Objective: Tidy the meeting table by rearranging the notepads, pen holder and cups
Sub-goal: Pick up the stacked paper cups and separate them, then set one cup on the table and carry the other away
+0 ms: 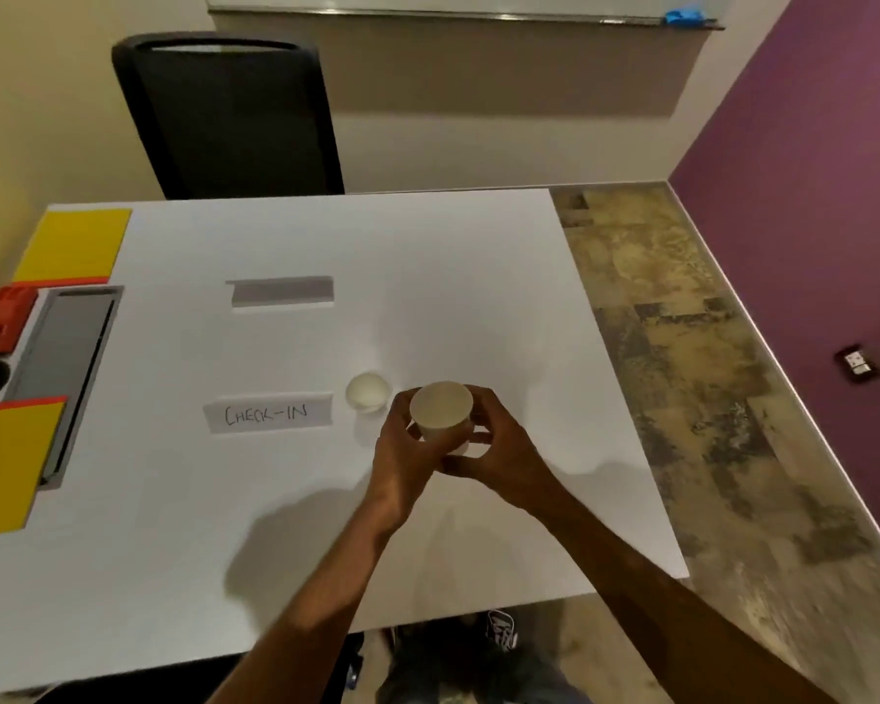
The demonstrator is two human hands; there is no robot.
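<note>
From the head camera we see our left hand [402, 449] and right hand [499, 449] both clasped around a white paper cup [442, 414] above the white table [428, 276], just beside a second white paper cup [368, 392] standing by the handwritten "CHECK-IN" card [268, 413].

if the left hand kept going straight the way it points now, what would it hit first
Probably the second paper cup standing just beyond the left hand, right of the CHECK-IN card. The hand points up-table and slightly right, so it might only brush past; depth is unclear.
</note>
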